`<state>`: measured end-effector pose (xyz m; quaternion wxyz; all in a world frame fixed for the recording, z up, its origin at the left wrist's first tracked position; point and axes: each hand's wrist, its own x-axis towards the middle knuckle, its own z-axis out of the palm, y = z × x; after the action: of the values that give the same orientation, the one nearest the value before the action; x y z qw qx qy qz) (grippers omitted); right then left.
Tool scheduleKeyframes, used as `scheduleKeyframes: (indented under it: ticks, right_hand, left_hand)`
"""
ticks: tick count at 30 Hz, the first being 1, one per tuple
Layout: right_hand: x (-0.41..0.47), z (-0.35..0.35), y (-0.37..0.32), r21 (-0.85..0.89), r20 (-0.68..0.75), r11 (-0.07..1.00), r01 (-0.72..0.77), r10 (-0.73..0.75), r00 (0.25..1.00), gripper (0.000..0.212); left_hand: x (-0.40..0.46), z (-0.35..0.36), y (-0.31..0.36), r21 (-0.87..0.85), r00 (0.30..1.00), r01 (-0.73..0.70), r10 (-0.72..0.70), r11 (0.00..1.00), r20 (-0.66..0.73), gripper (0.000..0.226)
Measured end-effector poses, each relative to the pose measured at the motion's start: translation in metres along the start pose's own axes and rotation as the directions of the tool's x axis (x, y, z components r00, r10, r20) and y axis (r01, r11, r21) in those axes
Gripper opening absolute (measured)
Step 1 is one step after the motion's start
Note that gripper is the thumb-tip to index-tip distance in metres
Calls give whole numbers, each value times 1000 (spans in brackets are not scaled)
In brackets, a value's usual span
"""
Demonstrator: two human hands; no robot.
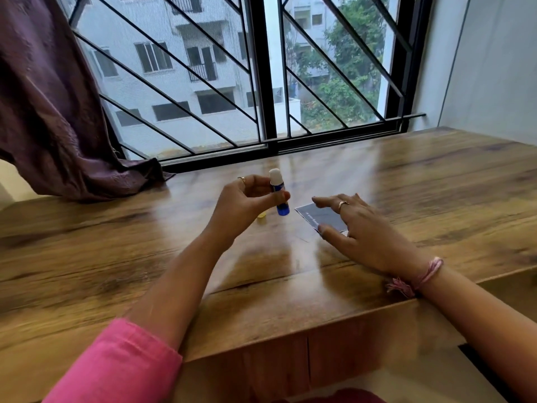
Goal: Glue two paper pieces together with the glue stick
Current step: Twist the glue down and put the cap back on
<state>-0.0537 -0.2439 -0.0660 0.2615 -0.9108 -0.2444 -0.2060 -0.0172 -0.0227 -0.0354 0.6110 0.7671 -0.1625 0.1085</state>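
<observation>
My left hand (pixel 247 205) holds a blue glue stick (pixel 278 196) upright above the wooden table (pixel 145 257), with its white glue tip uncapped and pointing up. Its yellow cap (pixel 262 217) lies on the table just below that hand. To the right, a dark grey paper piece (pixel 321 218) with small white print lies flat on the table. My right hand (pixel 357 231) rests over it with fingers spread, thumb and fingertips on the paper. A second paper piece cannot be told apart under the hand.
A purple curtain (pixel 58 112) hangs at the back left and drapes onto the table. A barred window (pixel 261 82) runs along the table's far edge. A white wall (pixel 494 68) stands at the right. The table's front edge is close to me.
</observation>
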Motion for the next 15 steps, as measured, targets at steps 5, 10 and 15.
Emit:
scheduleKeyframes:
  ticks: [5, 10, 15]
  right_hand:
    - [-20, 7, -20, 378, -9, 924, -58, 66, 998, 42]
    - [-23, 9, -29, 556, 163, 801, -222, 157, 974, 62]
    - [-17, 9, -41, 643, 253, 729, -232, 84, 964, 42]
  left_hand:
    - [-33, -1, 5, -157, 990, 46, -24, 987, 141, 34]
    - [-36, 6, 9, -325, 975, 117, -47, 938, 216, 33]
    - [-40, 9, 11, -335, 952, 123, -15, 934, 307, 29]
